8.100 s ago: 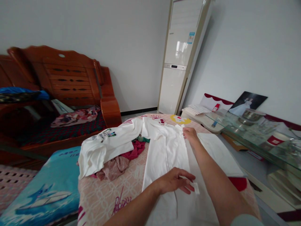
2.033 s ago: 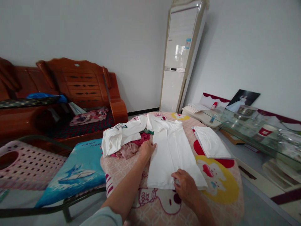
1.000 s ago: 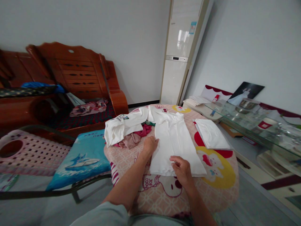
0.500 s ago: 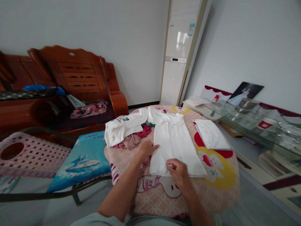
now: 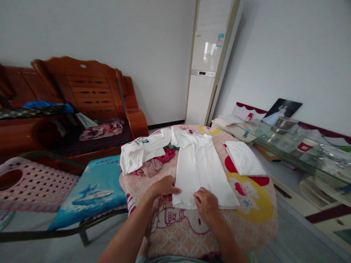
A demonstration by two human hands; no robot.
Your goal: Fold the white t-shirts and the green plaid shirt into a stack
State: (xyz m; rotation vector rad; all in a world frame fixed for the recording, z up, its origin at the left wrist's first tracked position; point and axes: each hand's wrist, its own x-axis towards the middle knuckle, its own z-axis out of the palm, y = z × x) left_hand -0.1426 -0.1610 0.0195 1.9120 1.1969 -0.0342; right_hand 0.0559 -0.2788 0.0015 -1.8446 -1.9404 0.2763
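Note:
A white short-sleeved shirt (image 5: 190,168) lies spread over the cloth-covered round table, its hem toward me and long creases running down its middle. My left hand (image 5: 164,185) rests at its lower left edge, thumb stretched onto the fabric and apart from the forefinger. Near the middle of the hem, my right hand (image 5: 207,205) has its fingers curled together on the shirt; its fingertips are partly hidden. Left of the shirt, a white garment with a dark print (image 5: 134,151) lies over crumpled pink clothes (image 5: 150,167). A folded white garment (image 5: 245,157) lies on the right.
The patterned tablecloth (image 5: 178,239) covers the table. At left stand a folding chair with a blue cushion (image 5: 93,193) and a wooden sofa (image 5: 90,87). A glass-topped cabinet (image 5: 290,146) holding bowls and a cup runs along the right. A tall air conditioner (image 5: 201,95) fills the corner.
My left hand has slid down the shirt's left edge toward the hem. My right hand stays by the hem, its fingers a little more drawn in. The view has shifted slightly.

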